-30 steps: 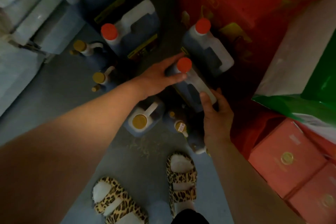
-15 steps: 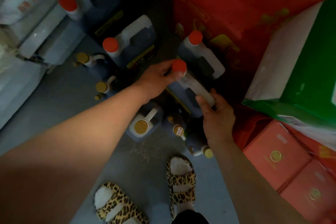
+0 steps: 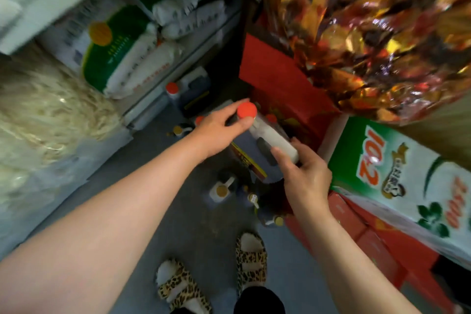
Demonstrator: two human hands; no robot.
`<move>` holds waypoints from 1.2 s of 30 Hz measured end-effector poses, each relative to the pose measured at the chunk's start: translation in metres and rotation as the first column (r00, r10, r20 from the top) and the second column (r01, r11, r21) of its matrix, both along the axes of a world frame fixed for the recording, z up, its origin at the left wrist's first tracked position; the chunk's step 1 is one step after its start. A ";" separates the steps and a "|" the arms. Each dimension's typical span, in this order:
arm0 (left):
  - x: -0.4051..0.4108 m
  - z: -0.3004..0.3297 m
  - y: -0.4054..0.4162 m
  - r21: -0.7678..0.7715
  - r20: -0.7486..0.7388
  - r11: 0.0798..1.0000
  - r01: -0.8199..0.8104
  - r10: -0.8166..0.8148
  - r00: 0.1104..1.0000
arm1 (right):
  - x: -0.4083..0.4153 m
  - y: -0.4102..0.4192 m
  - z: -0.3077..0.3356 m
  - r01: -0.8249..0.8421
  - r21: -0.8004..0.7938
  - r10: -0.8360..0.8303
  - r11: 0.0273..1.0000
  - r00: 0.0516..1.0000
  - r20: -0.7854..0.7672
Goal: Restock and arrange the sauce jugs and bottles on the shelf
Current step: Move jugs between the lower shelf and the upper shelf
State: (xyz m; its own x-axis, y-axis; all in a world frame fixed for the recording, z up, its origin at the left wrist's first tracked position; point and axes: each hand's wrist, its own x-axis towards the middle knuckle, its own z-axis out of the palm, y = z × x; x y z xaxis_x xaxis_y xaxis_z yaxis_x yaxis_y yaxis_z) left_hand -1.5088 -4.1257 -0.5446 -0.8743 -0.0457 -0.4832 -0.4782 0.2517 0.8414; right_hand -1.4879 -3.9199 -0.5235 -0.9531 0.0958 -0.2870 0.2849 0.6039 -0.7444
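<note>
A large dark sauce jug (image 3: 251,150) with a red cap and white handle hangs above the floor between my hands. My left hand (image 3: 219,130) grips its neck just under the cap. My right hand (image 3: 303,176) holds the white handle at the jug's rear end. Below on the grey floor stand more jugs: one with a red cap (image 3: 187,94) by the left shelf, and several smaller bottles with gold caps (image 3: 221,190) near my feet.
Rice sacks (image 3: 127,58) and a noodle bundle (image 3: 43,120) fill the left shelving. Red boxes (image 3: 280,79) and a green and white sack (image 3: 397,176) crowd the right. Foil-wrapped goods (image 3: 369,28) hang overhead at right. My leopard-print slippers (image 3: 251,260) stand on the narrow floor strip.
Both hands have lifted the jug up off the floor, and my view has tilted upward, bringing the shelves and foil goods into sight.
</note>
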 end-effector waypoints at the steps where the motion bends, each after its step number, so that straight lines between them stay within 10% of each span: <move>1: 0.001 0.020 -0.005 -0.001 -0.007 1.000 -0.026 0.026 1.000 | -0.001 -0.005 0.019 -0.014 0.005 0.014 1.000 1.000 -0.013; 19: 0.060 0.416 -0.068 -0.159 -0.371 0.922 -0.352 0.275 0.887 | -0.016 -0.074 0.394 -0.376 -0.029 0.351 0.926 0.888 -0.297; 25: 0.086 0.527 -0.062 -0.251 -0.537 0.658 -0.711 0.516 0.667 | -0.028 -0.089 0.502 -0.538 -0.023 0.483 0.842 0.773 -0.410; 36: 0.112 0.658 -0.070 -0.293 -0.657 0.506 -0.812 0.511 0.555 | -0.050 -0.118 0.639 -0.742 -0.028 0.605 0.670 0.567 -0.558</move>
